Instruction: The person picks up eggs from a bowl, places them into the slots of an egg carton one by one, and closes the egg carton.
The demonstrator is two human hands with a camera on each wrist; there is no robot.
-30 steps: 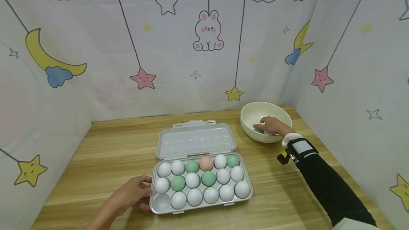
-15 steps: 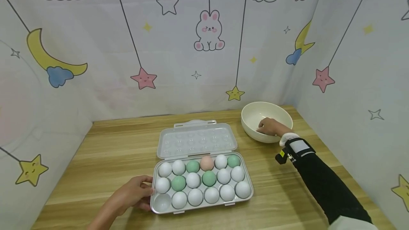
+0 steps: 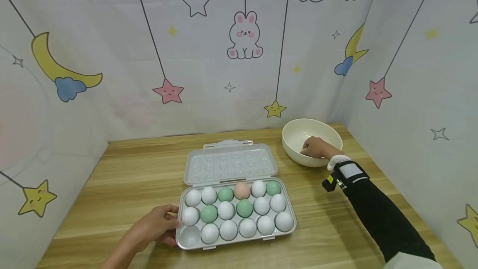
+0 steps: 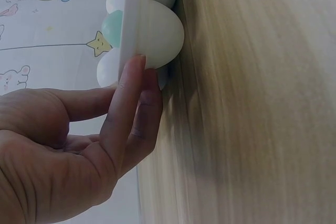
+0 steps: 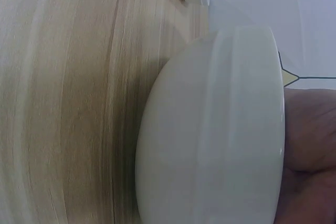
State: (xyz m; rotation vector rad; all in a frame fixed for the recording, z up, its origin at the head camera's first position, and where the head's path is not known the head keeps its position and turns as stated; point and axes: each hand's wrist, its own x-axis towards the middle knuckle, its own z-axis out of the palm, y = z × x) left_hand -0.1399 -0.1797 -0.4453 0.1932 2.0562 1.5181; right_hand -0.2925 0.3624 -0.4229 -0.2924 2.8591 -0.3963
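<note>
A plastic egg tray [image 3: 232,242] lies with its clear lid [image 3: 230,165] folded back. White, green and one peach egg [image 3: 241,190] fill its cups, except the bare front-left cup [image 3: 189,236]. At the tray's left end my left hand [image 3: 158,225] pinches the rim, thumb above and fingers beneath; the left wrist view shows those fingers [image 4: 124,106] against the edge. My right hand [image 3: 316,147] reaches into a cream bowl [image 3: 293,136] at the back right. Its fingertips are hidden by the hand and the bowl wall, so what they touch does not show.
A wooden table [image 3: 138,173] carries everything. White curtains [image 3: 209,107] with printed stars and rabbits stand behind and at both sides. The bowl sits near the table's back right corner, close to the right curtain.
My right hand has lowered in the bowl and its fingers have drawn in. A greenish thing seen under it a second ago is now hidden. The left hand keeps its place on the tray.
</note>
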